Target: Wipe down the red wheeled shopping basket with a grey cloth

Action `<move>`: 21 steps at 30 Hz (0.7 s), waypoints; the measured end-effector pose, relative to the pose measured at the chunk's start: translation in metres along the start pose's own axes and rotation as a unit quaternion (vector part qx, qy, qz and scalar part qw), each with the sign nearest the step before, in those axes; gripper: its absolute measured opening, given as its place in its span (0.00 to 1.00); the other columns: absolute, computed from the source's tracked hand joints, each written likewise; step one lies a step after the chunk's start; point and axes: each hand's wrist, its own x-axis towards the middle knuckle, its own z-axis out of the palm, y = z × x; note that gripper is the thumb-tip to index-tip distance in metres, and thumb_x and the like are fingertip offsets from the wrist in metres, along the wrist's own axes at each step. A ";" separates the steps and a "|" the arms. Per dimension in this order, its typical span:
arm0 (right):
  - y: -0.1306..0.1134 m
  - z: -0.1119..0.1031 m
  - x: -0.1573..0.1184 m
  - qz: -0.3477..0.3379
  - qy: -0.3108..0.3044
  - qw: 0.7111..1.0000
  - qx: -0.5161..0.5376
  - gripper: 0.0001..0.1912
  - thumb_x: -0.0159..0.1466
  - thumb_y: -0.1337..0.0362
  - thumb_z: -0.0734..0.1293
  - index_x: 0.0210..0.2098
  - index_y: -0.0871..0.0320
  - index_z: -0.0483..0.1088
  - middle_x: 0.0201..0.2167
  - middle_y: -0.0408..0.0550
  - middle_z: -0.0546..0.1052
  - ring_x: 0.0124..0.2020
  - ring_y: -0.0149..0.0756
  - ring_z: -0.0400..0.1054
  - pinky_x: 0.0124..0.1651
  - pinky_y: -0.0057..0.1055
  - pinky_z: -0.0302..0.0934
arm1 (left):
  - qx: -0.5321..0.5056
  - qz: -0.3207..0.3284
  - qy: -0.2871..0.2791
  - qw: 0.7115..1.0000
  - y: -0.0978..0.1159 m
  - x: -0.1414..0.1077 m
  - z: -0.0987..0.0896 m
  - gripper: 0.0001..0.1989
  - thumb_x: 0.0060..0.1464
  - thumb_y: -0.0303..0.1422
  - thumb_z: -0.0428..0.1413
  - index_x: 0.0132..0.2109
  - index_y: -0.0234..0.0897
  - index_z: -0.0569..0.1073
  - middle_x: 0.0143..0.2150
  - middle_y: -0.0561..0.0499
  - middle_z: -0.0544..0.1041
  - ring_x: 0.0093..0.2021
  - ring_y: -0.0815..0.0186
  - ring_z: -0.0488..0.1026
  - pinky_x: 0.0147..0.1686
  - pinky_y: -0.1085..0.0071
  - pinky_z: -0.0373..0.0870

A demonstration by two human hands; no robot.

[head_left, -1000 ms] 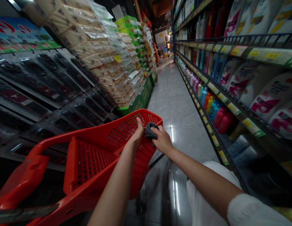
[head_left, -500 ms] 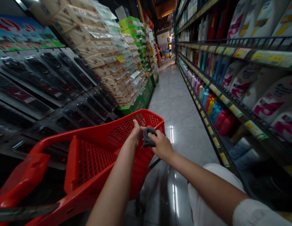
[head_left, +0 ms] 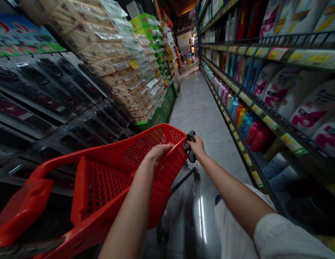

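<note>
My right hand (head_left: 197,148) is closed around a dark grey cloth (head_left: 191,151), bunched in dark loops above and below the fingers, with a bit of yellow showing. It is just outside the far right corner of the red plastic shopping cart (head_left: 102,158), by the rim; whether the cloth touches the rim I cannot tell. My left hand (head_left: 157,153) is over the cart's basket near the right-hand rim, its fingers stretched forward and holding nothing I can see. The cart's handle (head_left: 24,205) is at the lower left, with neither hand on it.
Shelves on the right hold shampoo bottles (head_left: 313,104) and several coloured bottles (head_left: 243,118). Left of the cart are hanging black packaged goods (head_left: 48,82) and stacked tissue packs (head_left: 108,54). A grey tiled aisle (head_left: 193,93) runs ahead. A cart wheel (head_left: 196,174) shows below.
My right hand has moved right and slightly up with the cloth, from over the basket to outside its corner. My left thumb has lowered, and the two hands are farther apart.
</note>
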 end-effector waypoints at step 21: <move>0.021 0.020 -0.017 -0.014 0.117 0.991 0.070 0.30 0.49 0.66 0.64 0.53 0.58 0.71 0.50 0.51 0.75 0.50 0.41 0.70 0.55 0.37 0.65 | 0.018 0.006 0.039 0.999 0.004 -0.003 0.001 0.08 0.47 0.24 0.62 0.37 0.31 0.82 0.28 0.46 0.82 0.25 0.63 0.78 0.31 0.69 0.75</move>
